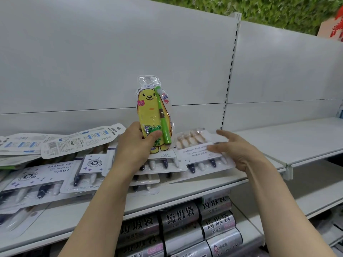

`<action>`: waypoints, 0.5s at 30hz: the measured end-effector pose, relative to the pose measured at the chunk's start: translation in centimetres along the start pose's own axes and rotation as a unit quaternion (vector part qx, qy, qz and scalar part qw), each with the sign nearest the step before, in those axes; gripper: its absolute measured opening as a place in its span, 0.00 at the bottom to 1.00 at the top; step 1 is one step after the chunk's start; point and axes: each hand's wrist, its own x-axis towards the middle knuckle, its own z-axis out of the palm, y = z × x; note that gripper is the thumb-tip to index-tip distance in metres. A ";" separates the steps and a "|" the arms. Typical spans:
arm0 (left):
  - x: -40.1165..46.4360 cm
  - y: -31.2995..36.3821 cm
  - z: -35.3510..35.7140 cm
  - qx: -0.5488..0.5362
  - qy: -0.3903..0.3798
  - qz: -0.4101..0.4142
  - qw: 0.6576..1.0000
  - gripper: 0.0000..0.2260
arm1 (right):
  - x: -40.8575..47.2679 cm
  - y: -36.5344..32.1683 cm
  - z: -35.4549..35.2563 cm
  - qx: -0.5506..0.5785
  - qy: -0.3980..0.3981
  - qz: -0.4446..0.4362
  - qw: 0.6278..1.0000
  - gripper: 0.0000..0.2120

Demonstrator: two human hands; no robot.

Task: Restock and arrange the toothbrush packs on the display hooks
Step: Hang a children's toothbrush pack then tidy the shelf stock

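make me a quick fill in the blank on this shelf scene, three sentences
1. The left hand holds the yellow bear pack upright; the toothbrush inside it is ____.
2. The right hand is ____, fingers spread over the white packs, gripping nothing.
3. The silver rolls sit on the shelf ____ the packs.

Missing words: green; open; below

toothbrush pack [151, 115]: yellow bear, green brush | shelf [185, 190]: white

White shelving [297, 145], green foliage wall [259, 10]
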 end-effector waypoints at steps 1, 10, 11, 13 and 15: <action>0.0 0.0 0.0 -0.001 0.002 0.000 1.000 0.11 | -0.2 -0.6 -0.6 0.003 0.019 -0.016 1.000 0.42; -0.1 0.0 0.1 0.046 0.002 0.027 0.999 0.12 | -2.9 -1.6 -1.2 0.013 0.134 -0.224 0.965 0.20; -0.1 0.0 0.1 0.048 0.004 0.032 0.998 0.12 | -3.1 -1.2 -1.1 0.011 0.133 -0.224 0.965 0.21; -0.3 0.0 0.1 0.037 0.012 0.046 0.998 0.12 | -3.4 -0.4 -1.1 0.009 0.139 -0.215 0.967 0.21; -0.5 0.3 0.1 -0.001 0.016 0.057 0.998 0.11 | -4.0 0.2 -1.2 0.023 0.146 -0.212 0.966 0.21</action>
